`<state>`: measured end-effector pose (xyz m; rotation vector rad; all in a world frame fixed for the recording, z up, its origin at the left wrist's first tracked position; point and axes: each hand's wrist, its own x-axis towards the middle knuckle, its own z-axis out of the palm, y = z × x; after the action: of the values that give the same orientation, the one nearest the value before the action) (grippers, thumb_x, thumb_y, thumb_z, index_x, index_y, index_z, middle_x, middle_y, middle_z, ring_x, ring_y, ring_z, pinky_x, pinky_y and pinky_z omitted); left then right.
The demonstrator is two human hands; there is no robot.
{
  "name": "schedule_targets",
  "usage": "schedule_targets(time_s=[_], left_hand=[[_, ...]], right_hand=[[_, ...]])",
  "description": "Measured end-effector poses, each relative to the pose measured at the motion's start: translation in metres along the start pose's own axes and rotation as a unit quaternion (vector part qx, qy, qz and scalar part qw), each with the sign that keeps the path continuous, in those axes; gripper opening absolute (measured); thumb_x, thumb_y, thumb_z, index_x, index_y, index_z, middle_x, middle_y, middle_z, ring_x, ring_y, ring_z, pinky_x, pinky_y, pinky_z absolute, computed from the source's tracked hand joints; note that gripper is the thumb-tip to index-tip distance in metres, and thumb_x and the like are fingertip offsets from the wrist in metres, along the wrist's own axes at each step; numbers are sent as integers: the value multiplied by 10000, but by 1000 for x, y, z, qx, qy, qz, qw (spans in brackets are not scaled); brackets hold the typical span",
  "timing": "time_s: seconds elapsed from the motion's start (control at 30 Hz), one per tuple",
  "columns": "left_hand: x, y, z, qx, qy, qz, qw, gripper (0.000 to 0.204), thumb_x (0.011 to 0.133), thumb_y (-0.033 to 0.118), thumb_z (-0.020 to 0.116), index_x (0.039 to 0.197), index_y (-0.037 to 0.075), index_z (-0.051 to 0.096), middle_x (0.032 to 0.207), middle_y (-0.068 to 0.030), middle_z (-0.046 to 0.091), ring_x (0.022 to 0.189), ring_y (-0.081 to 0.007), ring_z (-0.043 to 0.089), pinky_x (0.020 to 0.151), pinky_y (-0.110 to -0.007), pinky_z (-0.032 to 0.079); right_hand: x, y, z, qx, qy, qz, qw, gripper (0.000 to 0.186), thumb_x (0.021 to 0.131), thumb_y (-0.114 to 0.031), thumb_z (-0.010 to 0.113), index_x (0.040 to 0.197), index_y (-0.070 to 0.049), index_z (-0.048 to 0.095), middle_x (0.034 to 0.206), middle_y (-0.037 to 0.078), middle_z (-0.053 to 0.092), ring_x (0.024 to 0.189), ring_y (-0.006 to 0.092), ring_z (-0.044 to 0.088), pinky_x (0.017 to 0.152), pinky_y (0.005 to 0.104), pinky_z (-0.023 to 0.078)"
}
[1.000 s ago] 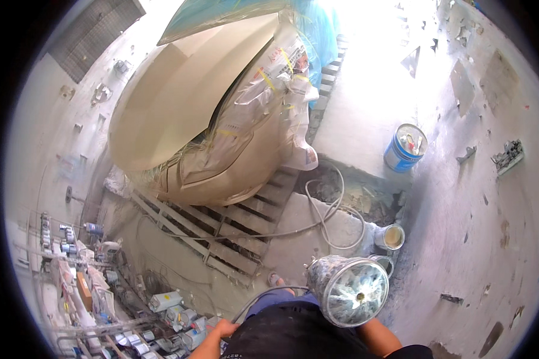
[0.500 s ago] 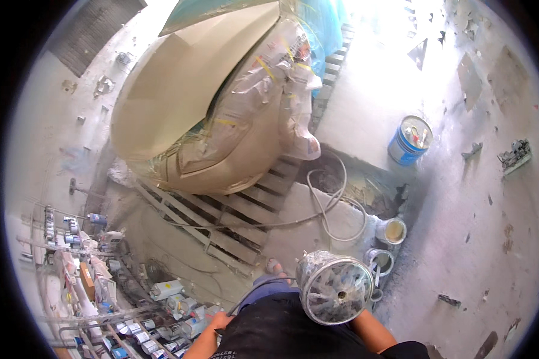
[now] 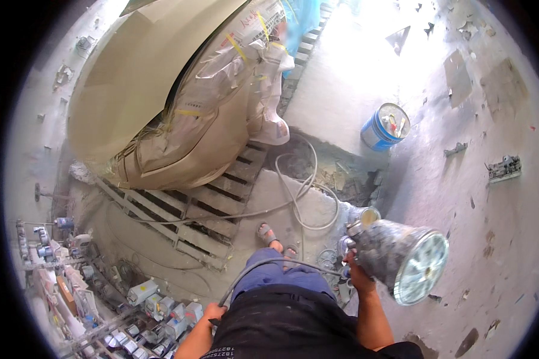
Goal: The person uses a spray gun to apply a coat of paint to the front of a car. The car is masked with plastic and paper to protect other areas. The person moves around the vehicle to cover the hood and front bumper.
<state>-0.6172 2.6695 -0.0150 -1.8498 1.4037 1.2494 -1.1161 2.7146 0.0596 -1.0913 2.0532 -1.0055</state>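
Note:
My right hand (image 3: pixel 359 274) is wrapped round the handle of a paint spray gun (image 3: pixel 350 239). Its big spattered cup (image 3: pixel 384 248) tilts to the right, the round pale lid facing me. From the base of the handle, a grey air hose (image 3: pixel 281 259) loops across my thighs to my left hand (image 3: pixel 214 312), which is closed on it low by my hip. Ahead on the left stands a car (image 3: pixel 185 152) with a beige bumper and raised beige hood (image 3: pixel 132 72). Paper and tape cover its headlamp area. The gun's nozzle is hard to make out.
More hose (image 3: pixel 308 191) lies coiled on the floor beside a metal grating (image 3: pixel 209 206). A blue pail (image 3: pixel 382 133) stands farther right. An open can (image 3: pixel 368 216) sits behind the spray gun. Crowded shelving with cans and bottles (image 3: pixel 141 293) fills the lower left.
The spray gun and its cup have swung out to the right, away from my body, and tipped over. My view has shifted, so the car sits farther left and more of my legs shows.

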Motion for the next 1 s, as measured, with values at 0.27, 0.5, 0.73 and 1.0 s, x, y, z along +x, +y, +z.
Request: schedule_targets(time_s=[0.27,0.5,0.73,1.0], left_hand=[[53,58,-32,170,-69,-90,979,425,732,344,532,971,11,646,1022,-203,609,979,-333,579,840,-392,453],[51,117,-45,148,-75,-145,975,442,748,316,484,1031,8,626,1078,-209,586,1032,-339,553,885,-388,436],[40,176,12,75,-60,-229,969,466,747,327,494,1072,10,597,1097,-217,575,1037,-358,547,902,-403,426],[18,247,85,89,-182,-223,953,537,733,381,523,1179,81,530,1151,-196,554,1067,-343,532,896,-387,431]], right_hand=[[95,-64,-47,242,185,100,947,104,855,-188,577,809,-115,518,725,0,520,661,91,492,578,234,372],[197,-56,-80,379,215,8,900,383,793,-53,500,1164,-103,418,734,30,468,593,75,413,479,186,329],[312,6,-64,405,163,69,897,478,867,-41,471,1315,-115,323,696,29,450,537,63,367,448,190,303],[419,123,-74,229,-17,85,969,97,860,-116,509,815,-101,424,661,-16,390,552,56,338,483,217,243]])
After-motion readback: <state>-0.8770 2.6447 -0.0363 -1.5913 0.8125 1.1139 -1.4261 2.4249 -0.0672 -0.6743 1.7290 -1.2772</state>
